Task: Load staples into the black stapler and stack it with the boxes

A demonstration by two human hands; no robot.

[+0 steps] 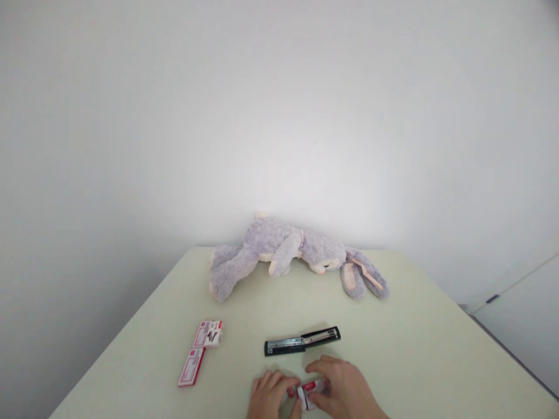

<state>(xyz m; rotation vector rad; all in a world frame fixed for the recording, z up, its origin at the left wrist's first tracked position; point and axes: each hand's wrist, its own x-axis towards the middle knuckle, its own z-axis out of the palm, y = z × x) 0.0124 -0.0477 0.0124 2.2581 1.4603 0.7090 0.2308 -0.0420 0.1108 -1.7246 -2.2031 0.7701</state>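
Near the front edge of the table, my right hand [343, 387] is closed around a small red-and-white box [310, 386], with its thumb and fingers on the box's right part. My left hand [271, 394] has its fingers curled at the box's left end, index finger and thumb against it. A small reddish bit shows between the left fingers; I cannot make out what it is. Just beyond both hands lies a black stapler [286, 346], opened out flat with its metal tray showing. Neither hand touches the stapler.
Left of the stapler lie two flat pink-and-white boxes, a farther one [201, 334] and a nearer one [191, 368]. A small white box with a dark picture [213, 335] adjoins the farther one. A plush rabbit [279, 244] lies along the pale table's [406, 349] back edge by the wall.
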